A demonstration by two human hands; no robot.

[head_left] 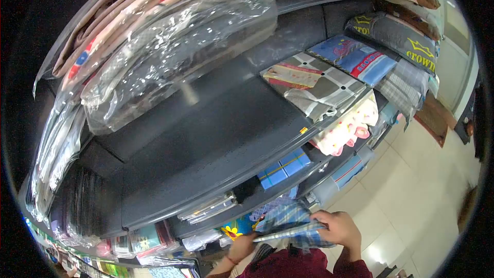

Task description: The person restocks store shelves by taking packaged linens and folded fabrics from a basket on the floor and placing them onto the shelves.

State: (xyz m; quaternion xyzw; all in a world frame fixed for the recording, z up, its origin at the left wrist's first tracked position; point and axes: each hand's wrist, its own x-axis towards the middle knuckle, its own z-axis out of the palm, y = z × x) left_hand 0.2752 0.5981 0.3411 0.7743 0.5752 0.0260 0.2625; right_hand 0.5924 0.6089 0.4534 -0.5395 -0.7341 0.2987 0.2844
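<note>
At the far left, bagged bedding (180, 56) in clear, shiny plastic lies piled along a dark shelf (195, 139), and beneath it a flower-printed pack (145, 239) stands among other wrapped goods on a lower level. Next comes the left hand (241, 249), low in the view, its fingers closed on the left end of a blue plaid cloth (288, 216); the fingertips themselves are hidden, so exactly how they pinch cannot be told. A yellow-flowered packet (232, 229) sits just beyond this hand. The plaid cloth hangs between the two hands, in front of the person's body and off the shelves, with a pale folded edge facing the wearer and its far part blurred. Beyond it, a blue package (283, 169) lies on the shelf below. The right hand (340, 230) grips the cloth's right end, thumb over the top, the other fingers mostly out of sight. The step in hand looks like folding or straightening the cloth; the next move seems to call for both ends kept level and the layers pressed together, lest they slip apart. Farther right lie a checked folded cloth (329, 95), a blue packet (355, 62) and a grey bag (393, 38) with yellow crowns.
</note>
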